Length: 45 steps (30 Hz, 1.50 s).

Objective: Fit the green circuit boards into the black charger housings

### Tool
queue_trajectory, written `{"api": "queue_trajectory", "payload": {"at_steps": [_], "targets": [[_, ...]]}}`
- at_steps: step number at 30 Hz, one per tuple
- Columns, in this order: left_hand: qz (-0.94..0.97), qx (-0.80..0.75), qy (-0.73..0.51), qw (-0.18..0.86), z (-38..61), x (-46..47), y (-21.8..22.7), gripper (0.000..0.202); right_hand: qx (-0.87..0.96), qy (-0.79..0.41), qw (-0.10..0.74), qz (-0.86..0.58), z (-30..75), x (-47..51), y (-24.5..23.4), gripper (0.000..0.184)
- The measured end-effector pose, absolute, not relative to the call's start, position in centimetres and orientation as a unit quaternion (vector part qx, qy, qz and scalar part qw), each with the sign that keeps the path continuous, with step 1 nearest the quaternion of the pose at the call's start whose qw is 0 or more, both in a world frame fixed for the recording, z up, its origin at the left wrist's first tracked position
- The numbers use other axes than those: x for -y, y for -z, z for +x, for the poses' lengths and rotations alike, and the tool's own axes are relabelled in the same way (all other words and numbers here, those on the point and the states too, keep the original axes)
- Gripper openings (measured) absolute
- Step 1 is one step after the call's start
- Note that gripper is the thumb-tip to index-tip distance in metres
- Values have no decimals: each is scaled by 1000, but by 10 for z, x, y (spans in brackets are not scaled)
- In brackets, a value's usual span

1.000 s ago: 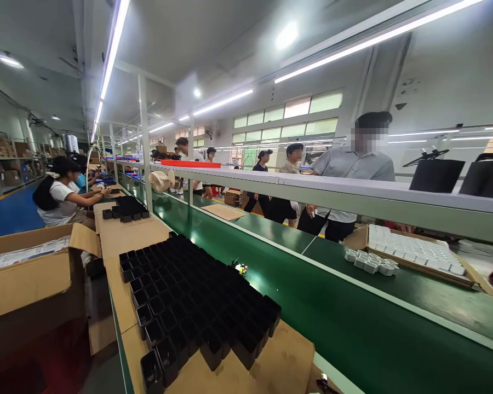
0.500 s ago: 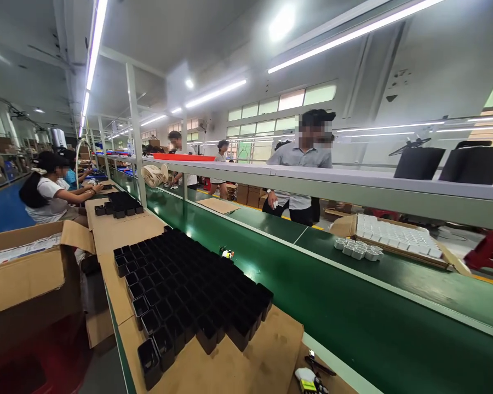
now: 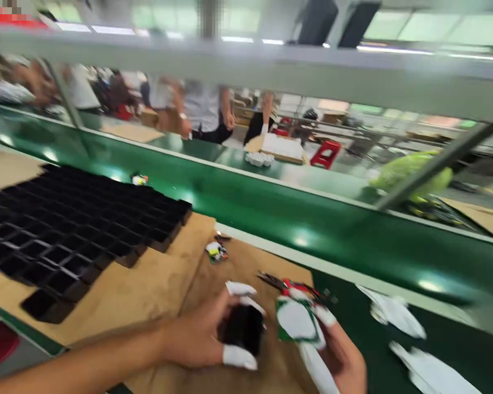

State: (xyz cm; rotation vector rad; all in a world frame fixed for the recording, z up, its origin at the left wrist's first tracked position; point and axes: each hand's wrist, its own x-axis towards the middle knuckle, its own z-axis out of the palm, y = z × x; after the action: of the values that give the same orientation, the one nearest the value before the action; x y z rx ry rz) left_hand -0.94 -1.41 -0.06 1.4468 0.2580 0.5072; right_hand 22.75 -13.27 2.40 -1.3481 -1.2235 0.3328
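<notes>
My left hand (image 3: 207, 336), with white finger cots, is closed around a small black square housing (image 3: 243, 328) just above the cardboard sheet (image 3: 148, 290). My right hand (image 3: 332, 355), also in finger cots, grips a small green circuit board with a white face (image 3: 296, 320) right beside the housing. Left of my hands lies a large block of several black open-topped housings (image 3: 74, 219) on the cardboard. The picture is blurred by motion.
A green conveyor belt (image 3: 271, 208) runs behind the cardboard under a grey shelf rail (image 3: 246, 65). A small component (image 3: 216, 251) and red-handled tool (image 3: 290, 284) lie near my hands. White pieces (image 3: 398, 323) lie at right. People stand beyond the belt by a tray of white parts (image 3: 281, 148).
The view has swung down and to the right, from the room to the bench. Both my hands have come into view, holding the black housing and the circuit board.
</notes>
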Motion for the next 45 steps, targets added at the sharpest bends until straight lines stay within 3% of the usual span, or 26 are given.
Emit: {"api": "queue_trajectory", "payload": {"at_steps": [4, 10, 18, 23, 27, 35, 45], "targets": [[663, -124, -250, 694, -22, 21, -10, 69, 477, -316, 640, -513, 214, 129, -45, 60], [693, -96, -311, 643, -22, 21, -15, 56, 440, -376, 649, -494, 197, 126, -63, 85], [753, -65, -350, 554, -22, 12, -19, 58, 474, -422, 626, -453, 199, 139, -60, 91], [741, -52, -367, 560, -21, 13, -20, 57, 496, -401, 632, -441, 200, 141, -60, 94], [734, -52, -375, 564, -20, 13, -19, 54, 507, -383, 624, -456, 198, 138, -64, 85], [763, -50, -376, 523, -20, 12, -19, 57, 624, -227, 590, -459, 194, 136, -62, 76], [762, -49, -381, 521, -19, 11, -11, 64, 671, -141, 556, -470, 193, 134, -57, 74]]}}
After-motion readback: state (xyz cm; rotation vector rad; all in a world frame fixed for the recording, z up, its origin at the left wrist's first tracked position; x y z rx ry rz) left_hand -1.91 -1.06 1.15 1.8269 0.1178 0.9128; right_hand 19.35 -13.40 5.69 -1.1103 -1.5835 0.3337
